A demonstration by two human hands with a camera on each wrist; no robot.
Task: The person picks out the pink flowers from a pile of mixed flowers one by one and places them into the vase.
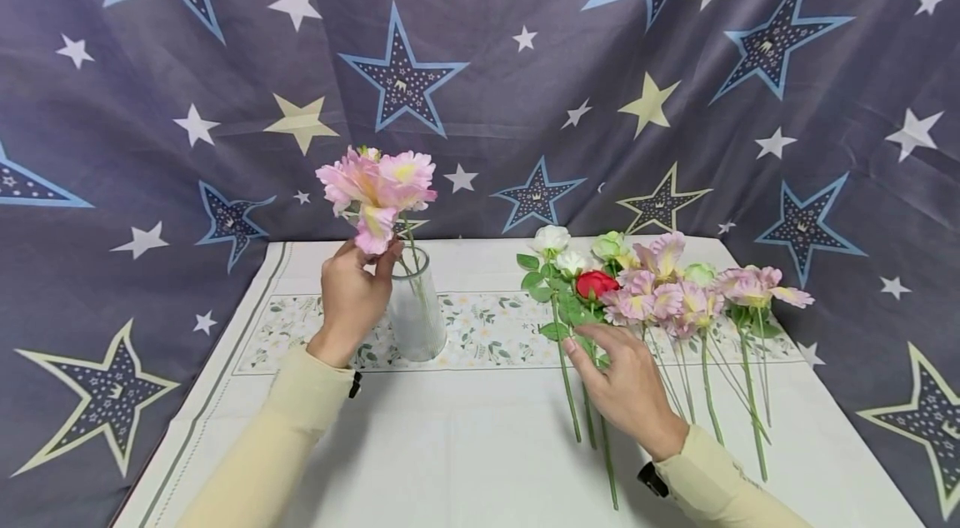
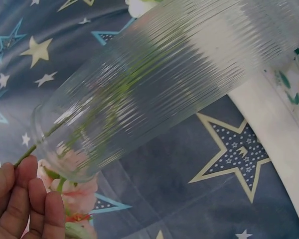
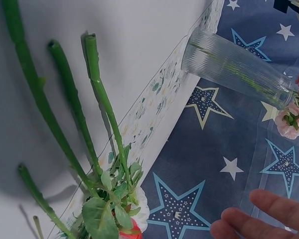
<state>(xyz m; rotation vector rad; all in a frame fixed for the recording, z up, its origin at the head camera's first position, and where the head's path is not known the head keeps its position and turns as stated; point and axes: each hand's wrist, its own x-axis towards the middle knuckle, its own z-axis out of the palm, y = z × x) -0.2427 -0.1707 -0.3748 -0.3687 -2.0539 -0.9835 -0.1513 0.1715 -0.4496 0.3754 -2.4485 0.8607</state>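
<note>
In the head view, a clear ribbed glass vase (image 1: 417, 328) stands upright left of the table's middle, with thin green stems inside. Pink ruffled flowers (image 1: 378, 186) with yellow centres rise above its mouth. My left hand (image 1: 349, 295) is beside the rim, thumb and fingers pinching a thin green stem (image 2: 26, 153) that runs into the glass. Over the rose stems on the right is my right hand (image 1: 628, 382), fingers loosely extended and holding nothing. Nearest to it are a red rose (image 1: 597, 284) and its green leaves; white roses (image 1: 551, 239) lie just beyond.
More pink ruffled flowers (image 1: 678, 301) and pale green roses (image 1: 611, 246) lie at the right, stems toward the front. A floral printed band (image 1: 487, 328) crosses the white tablecloth (image 1: 465, 445). A dark star-patterned curtain (image 1: 480, 78) hangs directly behind the table.
</note>
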